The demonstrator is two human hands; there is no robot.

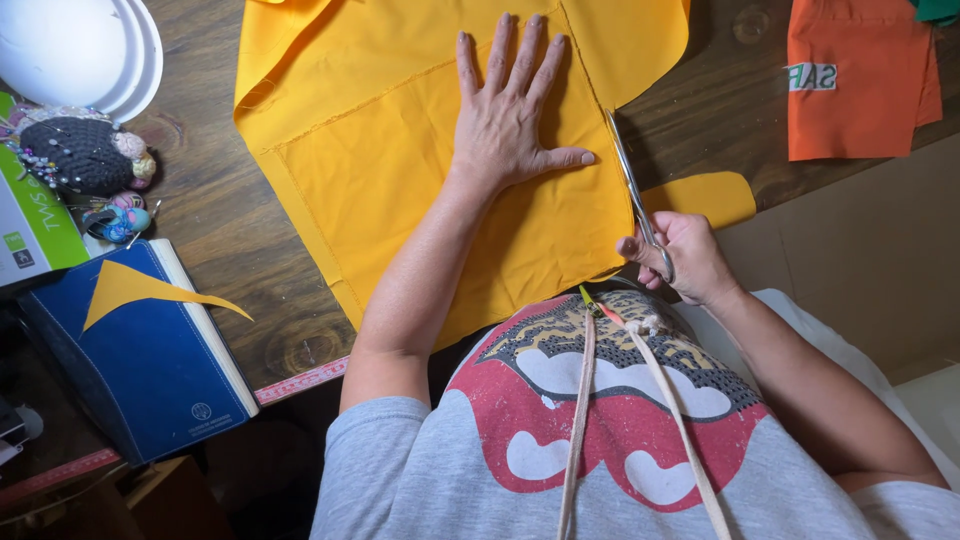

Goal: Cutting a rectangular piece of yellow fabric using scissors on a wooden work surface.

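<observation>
A large piece of yellow fabric lies spread on a dark wooden table. My left hand presses flat on it, fingers spread. My right hand grips silver scissors, whose blades point away from me along the fabric's right edge. A small cut-off yellow piece lies just right of the blades.
A blue book with a yellow fabric scrap on it sits at the left. Behind it are a dark pincushion and a white plate. Orange fabric lies at the far right. A measuring tape hangs round my neck.
</observation>
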